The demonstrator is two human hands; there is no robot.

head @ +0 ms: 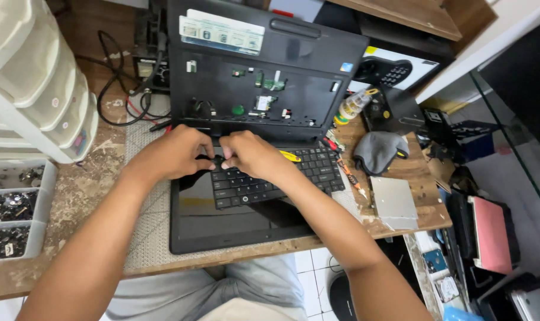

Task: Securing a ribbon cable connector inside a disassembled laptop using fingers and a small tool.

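Note:
An opened black laptop (234, 232) lies on a grey mat, its upper deck (264, 89) stripped so small green boards show. A loose black keyboard (282, 178) rests on the dark screen panel. My left hand (174, 153) and my right hand (253, 156) meet at the keyboard's top left corner, fingers pinched on its edge or a small cable there. What exactly sits between the fingertips is hidden.
White plastic drawers (38, 77) stand at left above a tray of screws (8, 208). Right of the laptop lie a grey cloth (380, 151), a silver drive plate (393, 202), a small bottle (353, 106), screwdrivers (348, 172) and a black box (398, 110). Cables (118, 89) trail behind.

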